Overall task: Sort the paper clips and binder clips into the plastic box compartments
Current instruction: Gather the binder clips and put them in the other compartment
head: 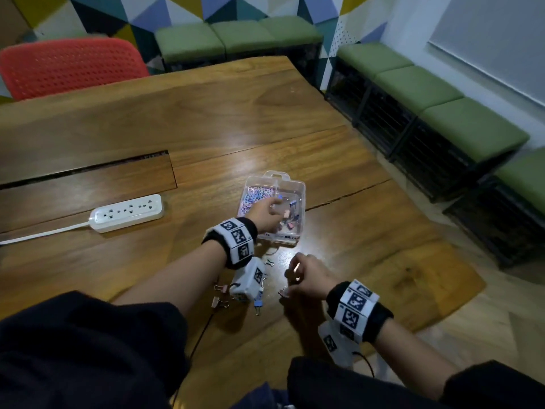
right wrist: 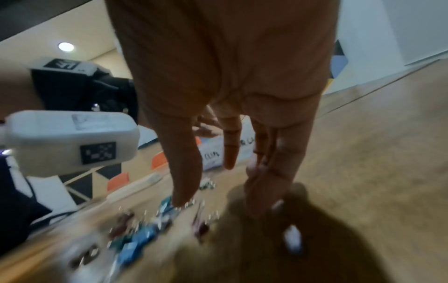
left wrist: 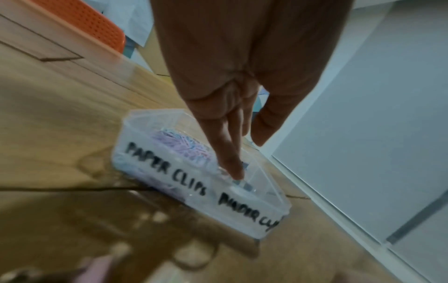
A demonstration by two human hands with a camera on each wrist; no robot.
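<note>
A clear plastic box (head: 299, 187) stands on the wooden table, its front wall (left wrist: 169, 168) lettered PAPER CLIPS and BINDER CLIPS. Pastel paper clips (head: 253, 196) (left wrist: 179, 145) fill its left compartment, and binder clips (head: 290, 219) lie in its right one. My left hand (head: 264, 214) (left wrist: 247, 159) reaches over the box with straight fingers pointing down into the right compartment; the view is too blurred to tell whether they touch a clip. Loose binder clips (head: 221, 302) (right wrist: 143, 235) lie near the front edge. My right hand (head: 295, 276) (right wrist: 218, 206) hovers just right of them, fingers loosely bent, holding nothing I can see.
A white power strip (head: 126, 212) with its cord lies to the left. A cable slot (head: 88, 169) cuts the table behind it. A red chair (head: 70, 66) stands at the far side, and green benches (head: 442, 113) line the wall past the right table edge.
</note>
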